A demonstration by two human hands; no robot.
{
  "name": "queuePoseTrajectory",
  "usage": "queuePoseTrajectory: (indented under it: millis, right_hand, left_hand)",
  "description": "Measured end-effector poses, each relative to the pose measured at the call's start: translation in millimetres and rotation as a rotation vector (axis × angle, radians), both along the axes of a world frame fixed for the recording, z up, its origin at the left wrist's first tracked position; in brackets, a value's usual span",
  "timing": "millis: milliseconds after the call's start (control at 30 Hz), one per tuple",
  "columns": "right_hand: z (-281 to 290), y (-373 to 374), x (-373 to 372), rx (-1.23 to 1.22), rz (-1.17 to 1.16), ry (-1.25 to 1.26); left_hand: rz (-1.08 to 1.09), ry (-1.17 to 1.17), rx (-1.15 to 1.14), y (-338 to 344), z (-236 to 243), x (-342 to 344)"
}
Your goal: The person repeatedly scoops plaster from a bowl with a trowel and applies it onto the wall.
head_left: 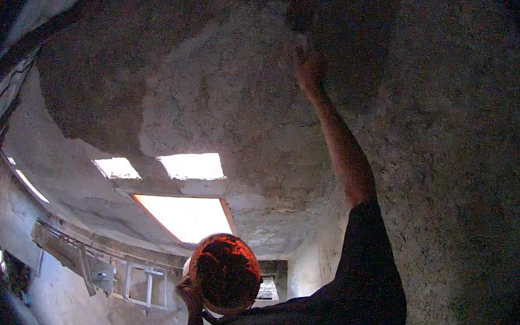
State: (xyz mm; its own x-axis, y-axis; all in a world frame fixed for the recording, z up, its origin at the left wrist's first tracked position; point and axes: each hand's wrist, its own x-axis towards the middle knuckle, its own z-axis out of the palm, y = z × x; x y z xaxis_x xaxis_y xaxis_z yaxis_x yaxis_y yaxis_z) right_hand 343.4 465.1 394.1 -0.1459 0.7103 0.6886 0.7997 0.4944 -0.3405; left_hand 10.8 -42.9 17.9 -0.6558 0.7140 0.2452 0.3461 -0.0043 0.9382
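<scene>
My right arm, dark-sleeved to the elbow, stretches high against a rough grey plastered surface (235,87). At its end my right hand (310,69) is closed. A pale bit shows at its fingers, and a dark shape lies just beyond; what the hand holds is too dim to make out. Low in the middle, my left hand (190,292) grips the side of a round orange-red bucket (227,273). The bucket's mouth faces me, with light glowing through its upper rim. Its inside is dark and streaked, and its contents cannot be told.
A large bright opening (188,215) and two smaller ones (192,166) lie beyond the bucket. At lower left are a wooden ladder-like frame (149,287) and a plank (58,247). Dark patches (95,88) spread over the plaster. Rough wall (453,196) rises at right.
</scene>
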Motion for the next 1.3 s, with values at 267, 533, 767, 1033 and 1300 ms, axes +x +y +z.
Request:
queuePoseTrajectory:
  millis: [267, 533, 767, 1033, 1300]
  right_hand:
    - [-10.8, -81.3, -84.7, 0.37, 0.248, 0.23]
    - [-6.8, -100.5, -68.2, 0.433, 0.211, 0.004]
    - [0.0, -17.2, -34.7, 0.584, -0.093, 0.131]
    - [-43.0, -110.4, -44.1, 0.028, 0.473, 0.698]
    - [-19.9, -78.5, -36.3, 0.338, 0.27, 0.456]
  left_hand:
    - [0.009, -0.108, -0.017, -8.5, 7.6, -2.7]
    - [0.049, -0.023, -0.109, -15.2, 16.6, -1.2]
    - [0.063, 0.013, -0.051, -17.1, -14.0, -14.6]
    - [0.104, 0.342, -0.074, -15.3, -7.5, -9.9]
    - [0.164, -0.153, -0.095, -11.5, 51.1, 14.4]
